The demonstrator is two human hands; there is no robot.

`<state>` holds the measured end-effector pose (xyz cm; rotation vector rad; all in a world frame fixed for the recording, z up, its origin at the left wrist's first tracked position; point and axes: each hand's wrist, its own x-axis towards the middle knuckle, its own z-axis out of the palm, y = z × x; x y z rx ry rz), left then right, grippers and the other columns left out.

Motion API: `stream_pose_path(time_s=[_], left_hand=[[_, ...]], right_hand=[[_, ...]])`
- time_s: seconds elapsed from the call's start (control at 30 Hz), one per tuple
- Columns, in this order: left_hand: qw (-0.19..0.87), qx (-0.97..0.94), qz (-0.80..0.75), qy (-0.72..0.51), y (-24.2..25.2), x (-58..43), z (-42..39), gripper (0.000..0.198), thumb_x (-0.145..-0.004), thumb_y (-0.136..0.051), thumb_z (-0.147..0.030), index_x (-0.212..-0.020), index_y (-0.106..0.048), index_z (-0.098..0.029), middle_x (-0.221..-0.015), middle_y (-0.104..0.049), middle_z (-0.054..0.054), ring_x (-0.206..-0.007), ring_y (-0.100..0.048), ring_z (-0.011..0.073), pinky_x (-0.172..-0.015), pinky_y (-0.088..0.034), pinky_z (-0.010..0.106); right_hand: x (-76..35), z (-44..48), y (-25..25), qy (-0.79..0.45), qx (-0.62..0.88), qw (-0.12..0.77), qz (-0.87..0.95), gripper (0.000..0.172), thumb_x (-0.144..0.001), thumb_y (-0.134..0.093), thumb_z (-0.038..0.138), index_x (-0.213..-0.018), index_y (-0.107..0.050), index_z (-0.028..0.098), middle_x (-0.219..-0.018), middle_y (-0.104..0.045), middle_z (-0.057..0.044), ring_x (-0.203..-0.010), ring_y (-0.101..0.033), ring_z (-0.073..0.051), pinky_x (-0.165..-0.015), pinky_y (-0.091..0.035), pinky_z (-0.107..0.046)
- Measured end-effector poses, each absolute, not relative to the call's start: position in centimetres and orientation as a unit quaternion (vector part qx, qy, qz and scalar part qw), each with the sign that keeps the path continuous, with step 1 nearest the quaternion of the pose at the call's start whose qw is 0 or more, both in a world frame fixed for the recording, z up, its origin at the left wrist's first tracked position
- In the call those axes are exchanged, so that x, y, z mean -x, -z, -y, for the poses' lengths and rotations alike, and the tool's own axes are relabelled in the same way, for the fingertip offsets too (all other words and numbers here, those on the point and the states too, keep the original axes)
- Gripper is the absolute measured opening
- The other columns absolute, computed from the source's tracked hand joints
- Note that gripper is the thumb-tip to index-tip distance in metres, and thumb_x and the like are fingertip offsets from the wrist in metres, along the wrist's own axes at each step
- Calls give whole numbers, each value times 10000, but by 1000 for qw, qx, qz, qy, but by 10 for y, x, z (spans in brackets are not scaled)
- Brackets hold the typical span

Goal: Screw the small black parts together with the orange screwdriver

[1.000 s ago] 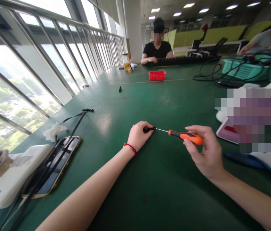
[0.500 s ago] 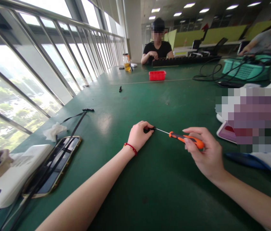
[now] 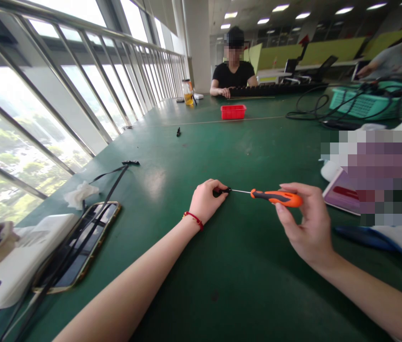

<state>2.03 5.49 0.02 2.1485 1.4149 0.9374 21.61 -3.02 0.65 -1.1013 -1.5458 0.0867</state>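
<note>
Left grip [image 3: 206, 199] pinching black part [image 3: 227, 190], right grip [image 3: 310, 228] holding screwdriver [image 3: 275, 197], teal basket [image 3: 349, 103] of cables [image 3: 377, 88], red box [image 3: 233, 114]

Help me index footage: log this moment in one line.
left hand: pinching small black part | right hand: holding orange-black screwdriver, tip at part | red container: farther across green table
</note>
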Motion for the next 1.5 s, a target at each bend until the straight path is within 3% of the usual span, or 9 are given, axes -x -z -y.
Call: stream_pose_path(time_s=[0.17,0.33,0.5,0.7,0.87,1.03,1.23,1.4,1.5], left_hand=[[203,-768,-507,-335,0,-20,-55,100,-732,-622,-157,-804,-687,-180,-840,-682,19,-779,-613,144,-746,-494,273],[200,-769,-506,-335,0,-20,-55,88,-729,-622,-160,-789,-683,-181,-836,-682,16,-777,-610,144,-740,-491,271],[202,-768,-509,-333,0,-21,-55,100,-730,-613,-161,-800,-680,-184,-831,-678,17,-769,-611,139,-738,-492,266],[199,-770,-505,-335,-1,-21,-54,115,-720,-605,-140,-798,-677,-183,-829,-678,15,-766,-613,135,-737,-494,262],[196,-770,-505,-336,-1,-21,-54,120,-717,-604,-140,-799,-677,-188,-822,-678,9,-760,-614,132,-731,-496,257],[194,-772,-504,-334,-1,-21,-54,109,-724,-601,-144,-794,-673,-186,-833,-683,13,-776,-617,137,-737,-497,262],[196,-772,-504,-334,-2,-20,-53,114,-725,-605,-143,-803,-674,-188,-833,-680,11,-767,-620,133,-738,-502,258],[195,-773,-505,-331,-2,-20,-53,111,-727,-603,-141,-802,-674,-181,-836,-682,17,-772,-618,139,-733,-499,262],[196,-773,-506,-329,-2,-20,-53,119,-726,-601,-142,-810,-676,-183,-837,-681,16,-774,-618,139,-739,-499,263]], right_hand=[[-216,31,-7,-74,501,530,680,127,-826,-571,278,-942,-578,228,-721,-584,-6,-698,-591,-172,-665,-487,-335],[-215,30,-6,-84,463,604,643,342,-791,-610,245,-1116,-503,225,-1002,-569,-62,-794,-627,-177,-729,-517,-357],[-215,32,-6,-80,499,536,676,180,-811,-595,280,-978,-564,221,-704,-577,-2,-704,-600,-176,-656,-493,-330],[-214,31,-8,-33,465,583,665,269,-783,-617,224,-1041,-541,218,-948,-593,-47,-834,-602,-169,-727,-500,-309],[-214,32,-8,-83,501,528,680,154,-810,-592,263,-957,-568,222,-771,-596,-10,-708,-603,-160,-652,-494,-307],[-212,31,-8,-50,466,587,660,329,-769,-629,227,-1080,-521,217,-962,-580,-50,-828,-612,-172,-726,-512,-318],[-214,32,-8,-69,501,517,690,168,-805,-596,294,-958,-568,232,-668,-586,5,-710,-604,-185,-668,-493,-335],[-214,31,-7,-42,472,580,663,321,-781,-616,245,-1086,-518,220,-963,-586,-54,-842,-605,-181,-732,-503,-329],[-214,32,-9,-51,487,548,678,224,-797,-603,256,-1011,-548,225,-824,-603,-25,-755,-601,-174,-705,-494,-335]])
